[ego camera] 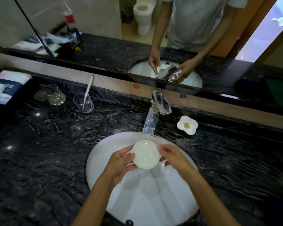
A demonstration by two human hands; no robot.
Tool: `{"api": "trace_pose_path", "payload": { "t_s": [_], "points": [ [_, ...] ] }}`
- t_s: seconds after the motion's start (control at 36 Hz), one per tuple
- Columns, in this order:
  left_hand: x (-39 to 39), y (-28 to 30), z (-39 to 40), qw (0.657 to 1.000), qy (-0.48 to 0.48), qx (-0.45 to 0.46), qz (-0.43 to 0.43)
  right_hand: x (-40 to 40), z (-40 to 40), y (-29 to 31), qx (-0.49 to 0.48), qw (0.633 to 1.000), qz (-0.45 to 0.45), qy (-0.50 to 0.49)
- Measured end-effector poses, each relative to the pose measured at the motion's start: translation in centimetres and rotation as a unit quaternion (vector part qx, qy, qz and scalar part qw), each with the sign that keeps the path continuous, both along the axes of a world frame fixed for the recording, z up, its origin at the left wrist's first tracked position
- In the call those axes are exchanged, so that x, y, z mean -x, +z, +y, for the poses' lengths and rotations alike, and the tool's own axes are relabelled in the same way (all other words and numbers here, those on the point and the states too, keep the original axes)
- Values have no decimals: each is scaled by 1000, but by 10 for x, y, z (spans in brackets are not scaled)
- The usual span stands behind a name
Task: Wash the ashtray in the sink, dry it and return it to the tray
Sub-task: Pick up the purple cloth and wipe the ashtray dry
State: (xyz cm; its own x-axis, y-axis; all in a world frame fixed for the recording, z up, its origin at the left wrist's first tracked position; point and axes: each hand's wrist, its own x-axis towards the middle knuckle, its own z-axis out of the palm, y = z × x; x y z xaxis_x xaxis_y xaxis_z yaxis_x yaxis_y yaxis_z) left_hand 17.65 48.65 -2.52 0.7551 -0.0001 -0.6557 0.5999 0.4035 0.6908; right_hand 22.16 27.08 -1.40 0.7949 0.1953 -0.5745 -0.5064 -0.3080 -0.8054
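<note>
Both my hands, left hand (121, 162) and right hand (173, 156), have fingers curled round the round white ceramic ashtray (146, 154) over the white oval sink (104, 173) below the chrome faucet (151, 119); washing looks underway, drying and return remain.

The room is dim and the picture looks a bit yellow and soft. The brightest thing is the white sink (104, 160), and soft grey shadows of the arms fall inside it. The dark counter (47, 144) around the sink shows small white sparkles of light. The shiny tap (151, 118) behind the sink has glare on it. Far left of the sink, the towels (5, 85) are blurry. The mirror (96, 22) edge bends, so lines look curved near the sides.
</note>
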Motion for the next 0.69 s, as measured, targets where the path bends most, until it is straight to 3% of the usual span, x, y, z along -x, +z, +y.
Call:
{"api": "trace_pose_path", "payload": {
  "t_s": [0.11, 0.22, 0.44, 0.69],
  "points": [
    [10, 10, 1, 1000, -15, -21, -13, 28, 0, -2, -69, 995, 63, 27],
    [19, 23, 2, 999, -36, -16, -34, 42, 1, 4, -120, 991, 63, 2],
    [27, 42, 6, 988, -136, -12, -73, 56, -5, 20, -95, 995, -14, 28],
    [30, 57, -2, 983, -164, -44, -70, 62, -10, 38, -43, 994, -93, 30]
  ]
}}
